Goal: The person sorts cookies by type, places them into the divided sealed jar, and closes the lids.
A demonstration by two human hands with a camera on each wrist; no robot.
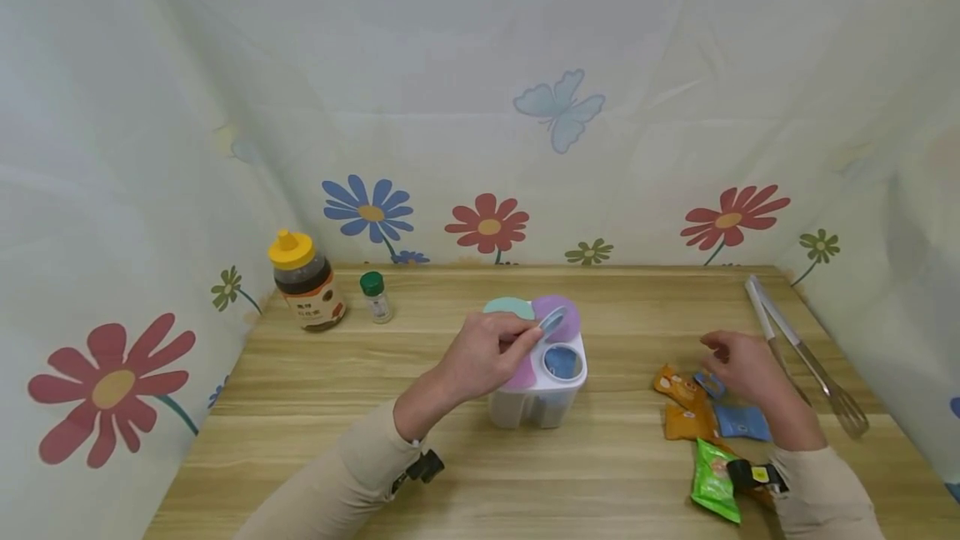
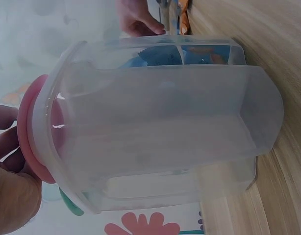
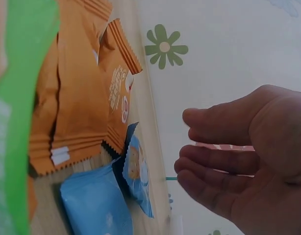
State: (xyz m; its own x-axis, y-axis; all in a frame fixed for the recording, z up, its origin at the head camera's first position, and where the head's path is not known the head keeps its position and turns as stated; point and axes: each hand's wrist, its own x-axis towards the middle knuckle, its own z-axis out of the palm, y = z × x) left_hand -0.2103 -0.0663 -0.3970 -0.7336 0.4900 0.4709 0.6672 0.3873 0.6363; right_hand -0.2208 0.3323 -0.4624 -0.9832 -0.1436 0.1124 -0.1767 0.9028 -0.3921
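From the head camera, the left hand pinches the blue flip lid of the compartmented seasoning box at mid-table; tugging sideways could tip this light box. The left wrist view shows its clear walls standing on the wood. In the right wrist view, the right hand hovers loose-fingered, holding nothing, above the snack packets; a careless sweep could scatter them.

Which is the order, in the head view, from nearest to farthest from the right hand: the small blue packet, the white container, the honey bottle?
1. Small blue packet, directly under the right hand.
2. White container, at the table's centre, to its left.
3. Honey bottle, at the far left back.
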